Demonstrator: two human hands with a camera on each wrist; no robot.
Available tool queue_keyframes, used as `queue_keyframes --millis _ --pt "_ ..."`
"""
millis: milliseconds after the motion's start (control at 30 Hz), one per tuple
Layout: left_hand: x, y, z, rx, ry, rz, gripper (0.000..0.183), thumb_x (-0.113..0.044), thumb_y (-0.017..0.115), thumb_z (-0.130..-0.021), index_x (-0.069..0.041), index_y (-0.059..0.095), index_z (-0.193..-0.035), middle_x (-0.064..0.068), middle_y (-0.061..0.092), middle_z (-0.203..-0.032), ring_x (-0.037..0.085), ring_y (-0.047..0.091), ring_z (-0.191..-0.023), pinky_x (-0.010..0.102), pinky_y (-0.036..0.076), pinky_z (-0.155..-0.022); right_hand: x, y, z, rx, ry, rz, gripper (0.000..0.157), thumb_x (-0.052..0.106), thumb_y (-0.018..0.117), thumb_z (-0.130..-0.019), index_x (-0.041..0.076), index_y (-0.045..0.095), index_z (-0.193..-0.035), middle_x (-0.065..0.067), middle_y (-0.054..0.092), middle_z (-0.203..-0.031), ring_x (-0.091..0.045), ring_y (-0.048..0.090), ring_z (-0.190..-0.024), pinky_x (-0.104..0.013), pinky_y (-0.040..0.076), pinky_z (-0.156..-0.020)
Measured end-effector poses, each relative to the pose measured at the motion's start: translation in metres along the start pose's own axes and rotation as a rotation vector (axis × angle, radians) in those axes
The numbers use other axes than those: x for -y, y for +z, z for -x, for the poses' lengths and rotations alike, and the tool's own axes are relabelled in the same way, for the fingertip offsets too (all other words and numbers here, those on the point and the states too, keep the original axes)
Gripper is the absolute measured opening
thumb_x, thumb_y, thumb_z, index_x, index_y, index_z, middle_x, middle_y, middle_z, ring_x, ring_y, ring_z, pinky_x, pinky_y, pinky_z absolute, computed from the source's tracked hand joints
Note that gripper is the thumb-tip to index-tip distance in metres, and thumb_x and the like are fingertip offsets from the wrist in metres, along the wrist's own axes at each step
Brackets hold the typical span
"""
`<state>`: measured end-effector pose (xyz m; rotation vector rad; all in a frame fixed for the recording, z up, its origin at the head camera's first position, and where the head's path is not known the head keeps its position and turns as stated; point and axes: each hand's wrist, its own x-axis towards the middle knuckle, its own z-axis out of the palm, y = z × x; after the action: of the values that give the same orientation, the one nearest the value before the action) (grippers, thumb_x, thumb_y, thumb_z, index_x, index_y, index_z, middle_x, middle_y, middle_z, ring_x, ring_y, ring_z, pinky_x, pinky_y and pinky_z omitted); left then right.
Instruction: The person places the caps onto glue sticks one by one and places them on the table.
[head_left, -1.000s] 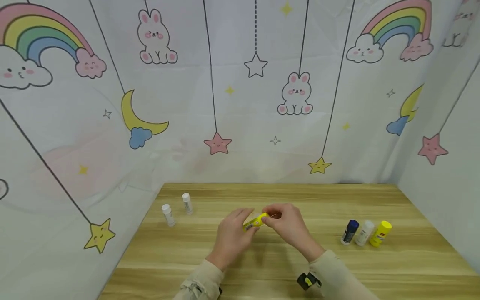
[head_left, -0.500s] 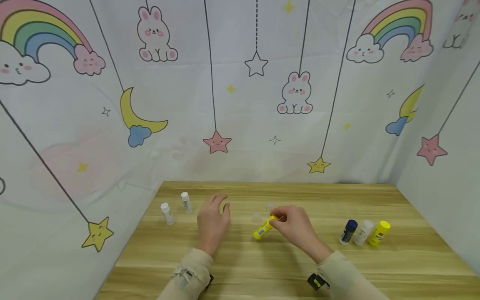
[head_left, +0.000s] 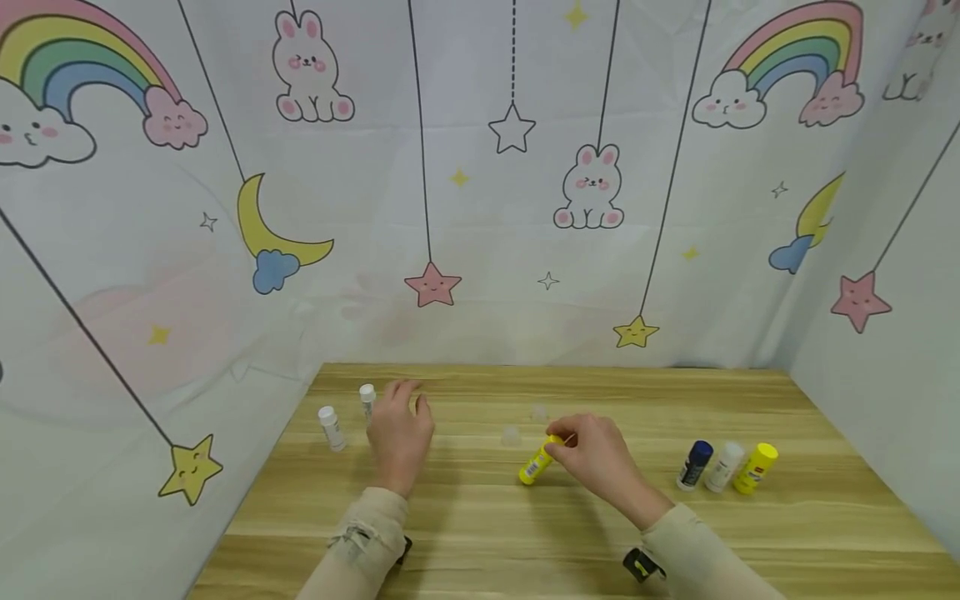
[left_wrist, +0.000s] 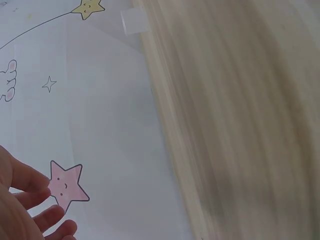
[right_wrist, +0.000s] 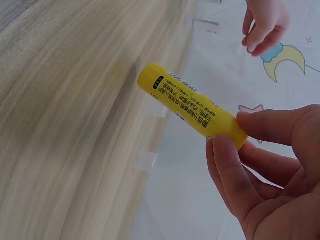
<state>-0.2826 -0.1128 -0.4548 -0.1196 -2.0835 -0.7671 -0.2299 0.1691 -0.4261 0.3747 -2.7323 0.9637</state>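
My right hand (head_left: 597, 454) pinches one end of a yellow glue stick (head_left: 536, 465) between thumb and fingers, above the middle of the table. In the right wrist view the tube (right_wrist: 187, 102) slants away from the fingertips, with dark print along its side. My left hand (head_left: 400, 437) holds nothing, its fingers loosely bent. Close to it on the left stand two white glue sticks, a nearer one (head_left: 331, 429) and a farther one (head_left: 367, 398) partly hidden by the hand. The left wrist view shows only the loose fingers (left_wrist: 42, 212), against the backdrop.
On the right of the wooden table (head_left: 480, 533) stand a navy-capped glue stick (head_left: 695, 465), a white one (head_left: 724, 467) and a yellow one (head_left: 756, 468). Two faint translucent patches, one nearer (head_left: 511, 435), lie mid-table. A printed cloth backdrop (head_left: 487, 317) rises behind.
My left hand has let go of the yellow glue stick and moved left towards the white glue sticks. My right hand keeps hold of the yellow one, shifting slightly right.
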Motion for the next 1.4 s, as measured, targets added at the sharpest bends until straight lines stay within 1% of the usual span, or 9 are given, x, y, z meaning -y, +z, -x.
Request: queue_keyframes --millis 100,133,333,533,767,967,1067,1200,1400 --pt "0.006 0.0 -0.003 -0.018 -0.026 -0.004 0.018 0.002 0.075 -0.083 -0.002 0.074 -0.101 0.016 0.068 -0.111 0.037 0.065 -0.1 0.051 0.058 -0.071 -0.001 -0.001 0.0 0.001 -0.003 0.002 0.017 0.012 0.083 -0.083 0.012 0.079 -0.099 0.005 0.074 -0.091 -0.006 0.064 -0.073 -0.029 0.056 -0.065" --pt "0.008 0.0 -0.003 -0.021 -0.035 -0.007 0.018 0.003 0.074 -0.083 -0.002 0.074 -0.101 0.017 0.067 -0.113 0.038 0.063 -0.104 0.052 0.057 -0.074 -0.002 -0.001 -0.001 0.003 -0.003 0.002 0.016 0.011 0.083 -0.083 0.012 0.079 -0.098 0.005 0.074 -0.091 -0.005 0.063 -0.073 -0.028 0.056 -0.065" --pt "0.021 0.001 -0.007 -0.047 -0.066 -0.013 0.023 0.006 0.072 -0.082 -0.001 0.073 -0.104 0.024 0.06 -0.124 0.041 0.053 -0.12 0.055 0.052 -0.085 -0.003 -0.005 0.002 0.008 0.002 0.036 0.016 0.012 0.083 -0.083 0.013 0.079 -0.098 0.006 0.073 -0.09 -0.004 0.061 -0.071 -0.028 0.054 -0.064" --pt "0.03 0.002 -0.01 -0.048 -0.117 -0.013 0.03 0.005 0.071 -0.082 0.001 0.071 -0.111 0.024 0.054 -0.134 0.041 0.047 -0.127 0.057 0.05 -0.089 -0.006 -0.01 0.004 -0.012 0.011 0.091 0.016 0.013 0.084 -0.082 0.013 0.079 -0.097 0.007 0.072 -0.088 -0.004 0.06 -0.07 -0.03 0.054 -0.064" --pt "0.039 0.003 -0.012 -0.01 -0.198 0.001 0.034 0.001 0.069 -0.084 0.001 0.068 -0.118 0.024 0.05 -0.137 0.042 0.044 -0.129 0.059 0.049 -0.089 -0.01 -0.012 0.007 -0.004 0.029 0.117 0.017 0.012 0.083 -0.083 0.012 0.079 -0.099 0.005 0.073 -0.089 -0.003 0.06 -0.069 -0.027 0.054 -0.062" --pt "0.046 0.002 -0.011 0.039 -0.273 -0.002 0.037 -0.004 0.067 -0.088 -0.001 0.065 -0.125 0.024 0.047 -0.141 0.043 0.043 -0.13 0.061 0.048 -0.089 -0.013 -0.014 0.01 -0.01 0.016 0.135 0.017 0.012 0.084 -0.082 0.012 0.079 -0.099 0.004 0.071 -0.089 -0.002 0.059 -0.069 -0.024 0.052 -0.061" --pt "0.05 0.003 -0.012 0.063 -0.291 -0.008 0.039 -0.005 0.067 -0.089 -0.001 0.063 -0.127 0.025 0.045 -0.141 0.044 0.043 -0.129 0.061 0.046 -0.091 -0.016 -0.016 0.011 -0.023 -0.001 0.161 0.017 0.012 0.084 -0.082 0.012 0.079 -0.097 0.004 0.07 -0.087 -0.002 0.058 -0.068 -0.024 0.051 -0.06" --pt "0.053 0.006 -0.014 0.085 -0.318 -0.008 0.042 -0.007 0.067 -0.09 -0.002 0.06 -0.131 0.024 0.046 -0.14 0.045 0.047 -0.125 0.061 0.046 -0.09 -0.02 -0.021 0.013 -0.035 -0.01 0.191 0.017 0.011 0.084 -0.081 0.013 0.079 -0.097 0.004 0.07 -0.086 -0.003 0.058 -0.068 -0.026 0.051 -0.06" --pt "0.056 0.003 -0.014 0.134 -0.375 0.024 0.047 -0.009 0.061 -0.094 -0.002 0.051 -0.14 0.024 0.046 -0.137 0.045 0.051 -0.117 0.061 0.045 -0.091 -0.026 -0.03 0.016 -0.015 0.003 0.2 0.018 0.011 0.083 -0.082 0.012 0.078 -0.1 0.005 0.071 -0.088 -0.003 0.059 -0.069 -0.025 0.051 -0.06"
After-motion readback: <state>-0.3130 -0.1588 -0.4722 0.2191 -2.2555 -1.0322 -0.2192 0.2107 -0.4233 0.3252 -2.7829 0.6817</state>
